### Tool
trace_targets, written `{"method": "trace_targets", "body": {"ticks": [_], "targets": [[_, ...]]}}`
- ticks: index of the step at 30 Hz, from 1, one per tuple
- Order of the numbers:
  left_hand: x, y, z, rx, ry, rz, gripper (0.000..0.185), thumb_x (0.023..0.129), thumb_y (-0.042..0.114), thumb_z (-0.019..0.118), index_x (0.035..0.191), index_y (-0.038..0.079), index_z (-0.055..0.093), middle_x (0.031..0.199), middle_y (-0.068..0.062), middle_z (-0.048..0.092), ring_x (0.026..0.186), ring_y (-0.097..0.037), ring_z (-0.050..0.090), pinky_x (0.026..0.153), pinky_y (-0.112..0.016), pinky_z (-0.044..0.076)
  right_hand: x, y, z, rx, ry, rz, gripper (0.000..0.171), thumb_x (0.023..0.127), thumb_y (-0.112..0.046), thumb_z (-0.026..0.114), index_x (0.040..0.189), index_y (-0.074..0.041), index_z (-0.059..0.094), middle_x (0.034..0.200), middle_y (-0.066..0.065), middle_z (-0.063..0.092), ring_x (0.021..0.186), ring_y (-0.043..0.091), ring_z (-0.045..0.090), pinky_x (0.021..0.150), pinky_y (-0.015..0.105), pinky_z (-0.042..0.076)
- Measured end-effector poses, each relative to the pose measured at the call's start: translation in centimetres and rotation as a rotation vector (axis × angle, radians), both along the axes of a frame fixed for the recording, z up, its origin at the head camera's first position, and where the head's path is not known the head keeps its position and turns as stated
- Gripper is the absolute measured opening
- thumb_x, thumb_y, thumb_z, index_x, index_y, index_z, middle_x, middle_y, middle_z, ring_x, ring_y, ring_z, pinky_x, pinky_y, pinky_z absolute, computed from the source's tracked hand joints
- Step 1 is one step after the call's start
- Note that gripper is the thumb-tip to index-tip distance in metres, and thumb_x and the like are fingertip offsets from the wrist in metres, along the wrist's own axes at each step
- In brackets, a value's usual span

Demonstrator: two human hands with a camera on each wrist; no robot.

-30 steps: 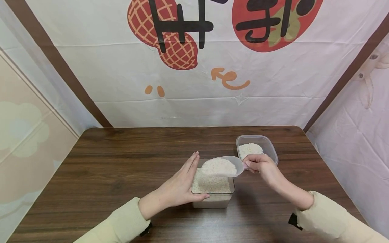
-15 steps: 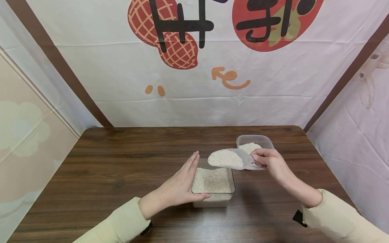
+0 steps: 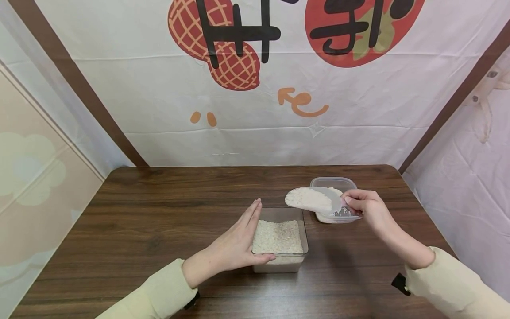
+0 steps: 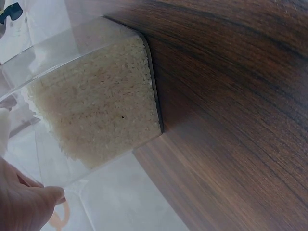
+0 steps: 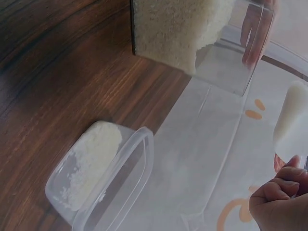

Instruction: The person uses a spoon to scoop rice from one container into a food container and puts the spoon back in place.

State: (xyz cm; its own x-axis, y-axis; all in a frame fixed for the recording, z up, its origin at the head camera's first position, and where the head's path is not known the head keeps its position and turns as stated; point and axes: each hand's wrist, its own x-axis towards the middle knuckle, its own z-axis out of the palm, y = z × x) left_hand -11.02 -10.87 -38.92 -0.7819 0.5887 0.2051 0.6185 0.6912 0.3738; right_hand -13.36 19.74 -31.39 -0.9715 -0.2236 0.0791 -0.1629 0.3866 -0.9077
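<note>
Clear square plastic tub point(image 3: 279, 239) of white rice, steadied by flat left hand point(image 3: 235, 243); right hand point(image 3: 364, 206) fingers grip a rice-filled translucent scoop point(image 3: 312, 199) over a shallow clear container point(image 3: 338, 182).

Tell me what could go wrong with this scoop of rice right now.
The scoop is heaped and partly over bare table, so a tilt of the right hand could spill rice. The tub is small and rounded, so pouring may overshoot. The left hand steadies only the box, not the tub.
</note>
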Motion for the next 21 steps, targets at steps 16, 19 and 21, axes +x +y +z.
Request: {"method": "trace_targets", "body": {"ticks": [16,19,21], "targets": [[0.1,0.0,0.0,-0.001,-0.010,0.002,0.109,0.074,0.059,0.062,0.142,-0.008,0.009,0.151,-0.017,0.004,0.138,-0.022,0.008,0.107,-0.035,0.022,-0.6,2.0,-0.3,-0.025,0.036,-0.077,0.018,0.087,0.006,0.041,0.078,0.009,0.056,0.056,-0.006,0.038,0.051,0.007,0.035,0.045,0.026,0.028],[0.1,0.0,0.0,0.001,-0.013,0.002,0.109,0.074,0.058,0.062,0.142,-0.008,0.009,0.151,-0.017,0.004,0.138,-0.022,0.008,0.108,-0.035,0.022,-0.7,2.5,-0.4,-0.019,0.047,-0.092,0.018,0.088,0.005,0.040,0.079,0.011,0.055,0.056,-0.005,0.037,0.050,0.008,0.034,0.045,0.027,0.027],[0.1,0.0,0.0,-0.001,-0.010,0.002,0.109,0.074,0.058,0.062,0.142,-0.008,0.009,0.151,-0.017,0.003,0.138,-0.022,0.009,0.108,-0.035,0.022,-0.8,2.9,-0.4,-0.012,0.053,-0.093,0.019,0.089,0.006,0.040,0.080,0.014,0.054,0.056,-0.004,0.038,0.051,0.009,0.034,0.045,0.027,0.028]]}}
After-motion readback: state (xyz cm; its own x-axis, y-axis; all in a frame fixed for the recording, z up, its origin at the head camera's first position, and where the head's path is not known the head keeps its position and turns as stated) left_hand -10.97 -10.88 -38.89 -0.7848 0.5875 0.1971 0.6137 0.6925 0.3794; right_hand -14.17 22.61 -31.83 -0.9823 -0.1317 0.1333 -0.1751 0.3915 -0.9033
